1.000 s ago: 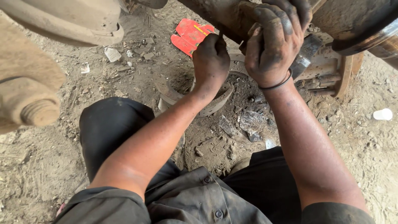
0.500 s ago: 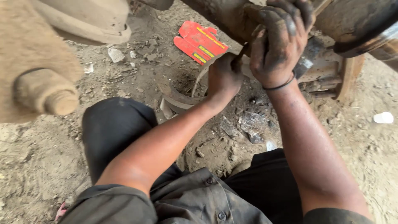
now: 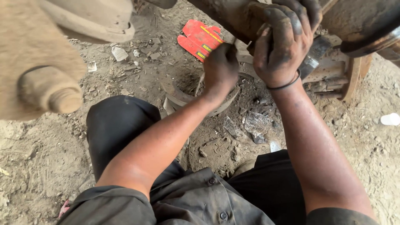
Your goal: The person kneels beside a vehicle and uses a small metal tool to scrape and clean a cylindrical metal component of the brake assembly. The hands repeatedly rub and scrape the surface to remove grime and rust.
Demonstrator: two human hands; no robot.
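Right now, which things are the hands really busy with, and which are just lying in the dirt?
Busy with:
- left hand reaching in beside the rusty axle part
- right hand gripping that same part

Just lying about:
- red card package
- curved metal piece on the ground
- white scrap
- small paper bits

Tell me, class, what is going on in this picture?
A person sits on dirt ground, both greasy hands up at a rusty metal assembly overhead. The right hand grips its underside; the left hand reaches in beside it. A curved metal band and a red card lie on the ground below.
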